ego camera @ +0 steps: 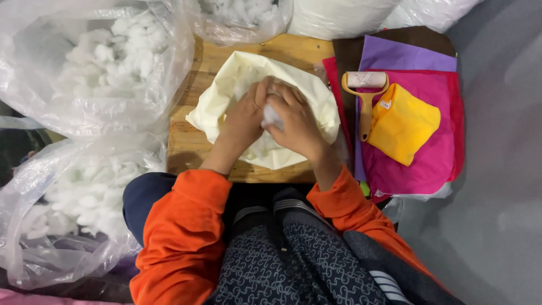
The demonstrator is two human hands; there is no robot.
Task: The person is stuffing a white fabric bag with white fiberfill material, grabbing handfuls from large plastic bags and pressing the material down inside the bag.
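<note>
Looking down from my head, I see both my hands close together on a cream cloth cover (pixel 293 90). The cover lies on a wooden surface (pixel 192 144) right in front of my lap. My left hand (pixel 244 121) is curled and presses on the cover near its opening. My right hand (pixel 296 121) is closed around a small white clump of stuffing (pixel 272 117). The two hands touch each other there.

I think I am in the middle of filling the cover, one handful at a time. The cover looks a bit puffy, so some stuffing may be inside, but I cannot see in.

For the next move I would need to hold the opening wide with one hand and push the clump deep with the other, so it does not pop back out.

On my left are big clear bags of white stuffing (pixel 96 62). On my right lies a pile of coloured cloth (pixel 440 147), pink, purple and brown, with a yellow cloth piece (pixel 403 124) on top. A lint roller (pixel 367 85) with a yellow handle rests just beside the yellow piece.
</note>
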